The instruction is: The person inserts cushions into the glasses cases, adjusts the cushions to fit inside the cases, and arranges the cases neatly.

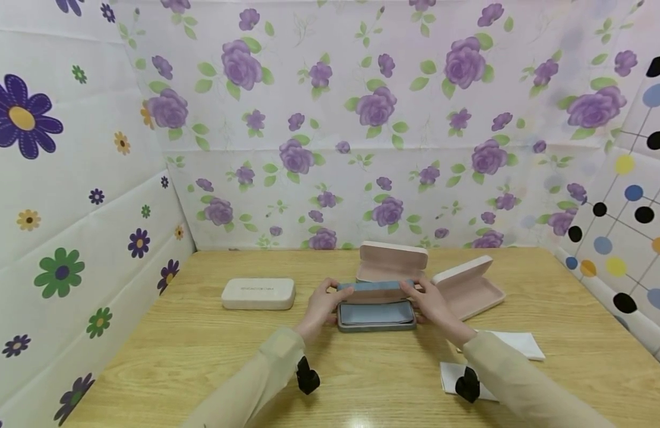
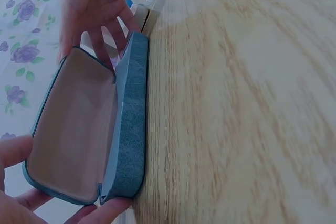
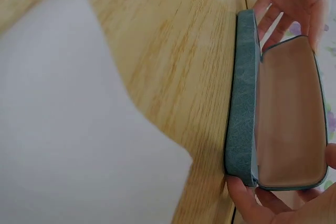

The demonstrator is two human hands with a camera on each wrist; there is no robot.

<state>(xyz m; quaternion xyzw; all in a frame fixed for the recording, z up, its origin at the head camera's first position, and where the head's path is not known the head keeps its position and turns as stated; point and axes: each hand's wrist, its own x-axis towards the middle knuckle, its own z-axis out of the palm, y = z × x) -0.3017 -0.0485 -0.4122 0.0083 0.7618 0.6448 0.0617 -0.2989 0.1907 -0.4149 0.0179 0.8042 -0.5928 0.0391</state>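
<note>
A blue-green glasses case [image 1: 376, 328] sits on the table with its lid raised. Its lining is pinkish beige, and a folded grey-blue cloth [image 1: 376, 313] lies in the base. My left hand [image 1: 320, 306] grips the left end, with a finger on the lid's edge and others at the base's side. At the right end my right hand [image 1: 432, 304] holds lid and base in the same manner. Both wrist views show the case's outer wall [image 2: 134, 124] with fingers at each end.
A closed white glasses case [image 1: 258, 293] lies to the left. Behind stands an open white case [image 1: 392, 257], and another open case [image 1: 471, 291] is at the right. Two white folded sheets [image 1: 517, 343] lie by the right forearm. Flowered sheeting [image 1: 340, 131] rises behind the table.
</note>
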